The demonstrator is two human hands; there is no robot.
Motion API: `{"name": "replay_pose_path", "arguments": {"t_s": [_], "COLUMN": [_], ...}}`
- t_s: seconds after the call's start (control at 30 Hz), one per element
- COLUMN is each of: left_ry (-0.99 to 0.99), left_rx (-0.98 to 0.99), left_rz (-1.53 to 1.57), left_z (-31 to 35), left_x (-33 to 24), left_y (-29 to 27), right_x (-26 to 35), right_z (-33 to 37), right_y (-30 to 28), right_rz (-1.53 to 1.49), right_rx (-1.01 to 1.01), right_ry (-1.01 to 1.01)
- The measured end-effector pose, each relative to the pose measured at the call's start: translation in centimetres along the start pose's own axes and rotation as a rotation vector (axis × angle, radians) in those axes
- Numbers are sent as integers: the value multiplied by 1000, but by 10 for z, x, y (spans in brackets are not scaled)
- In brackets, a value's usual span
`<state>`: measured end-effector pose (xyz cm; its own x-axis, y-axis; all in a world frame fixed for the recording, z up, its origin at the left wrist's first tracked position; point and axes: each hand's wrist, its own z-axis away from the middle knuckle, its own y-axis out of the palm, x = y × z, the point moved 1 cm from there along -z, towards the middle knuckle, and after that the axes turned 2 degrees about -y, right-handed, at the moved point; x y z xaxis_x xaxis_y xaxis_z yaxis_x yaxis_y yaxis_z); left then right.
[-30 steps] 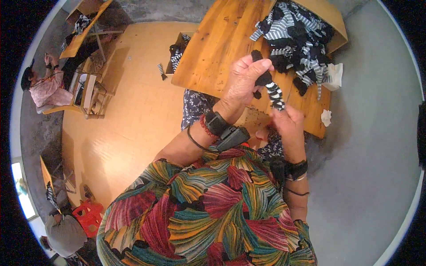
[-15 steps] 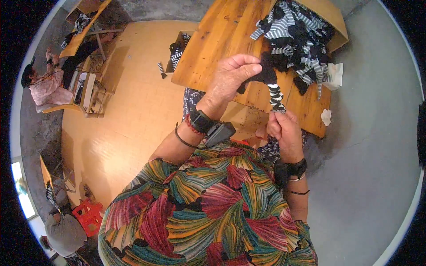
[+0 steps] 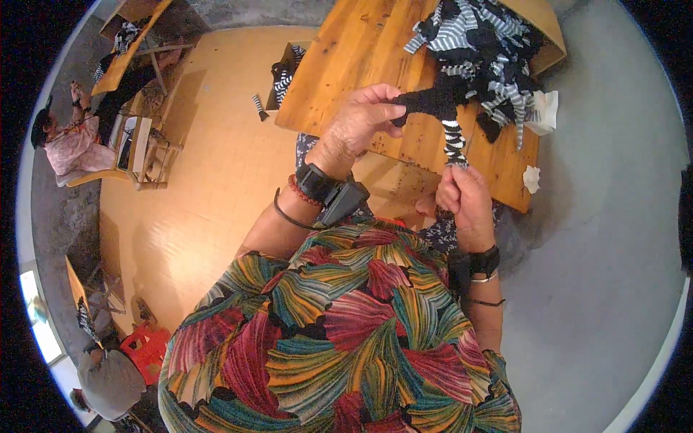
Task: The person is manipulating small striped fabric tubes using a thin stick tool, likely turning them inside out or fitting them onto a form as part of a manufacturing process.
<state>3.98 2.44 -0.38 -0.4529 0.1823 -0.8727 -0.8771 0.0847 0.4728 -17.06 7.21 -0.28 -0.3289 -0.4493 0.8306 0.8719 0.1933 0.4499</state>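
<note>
Left hand (image 3: 361, 123) and right hand (image 3: 462, 198) each pinch an end of the striped sock (image 3: 444, 119), stretched at centre frame; a light pinch risks it slipping onto the wooden table (image 3: 361, 58).

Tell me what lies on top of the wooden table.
On the wooden table lies a heap of black and striped socks, with a white scrap near its edge. The left hand and right hand stretch one striped sock above it. Whatever lies beneath the heap is covered.
</note>
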Motion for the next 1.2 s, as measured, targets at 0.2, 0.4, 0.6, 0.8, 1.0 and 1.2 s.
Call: {"name": "replay_pose_path", "arguments": {"t_s": [0.2, 0.4, 0.6, 0.8, 1.0, 1.2], "left_ry": [-21, -37, 172, -28, 209, 296], "left_rx": [57, 4, -51, 7, -94, -168], "left_rz": [143, -342, -339, -278, 8, 59], "left_z": [-6, 1, 0, -8, -11, 2], "left_x": [14, 4, -18, -12, 3, -1], "left_y": [-7, 0, 17, 24, 35, 52], "right_x": [-4, -7, -6, -6, -10, -14], "right_z": [-3, -4, -1, 1, -3, -4], "right_y": [-4, -3, 0, 3, 12, 29], "right_rz": [10, 78, 227, 345, 466, -60], "right_rx": [-41, -52, -27, -64, -110, 114], "right_ry": [-22, -6, -32, 12, -54, 75]}}
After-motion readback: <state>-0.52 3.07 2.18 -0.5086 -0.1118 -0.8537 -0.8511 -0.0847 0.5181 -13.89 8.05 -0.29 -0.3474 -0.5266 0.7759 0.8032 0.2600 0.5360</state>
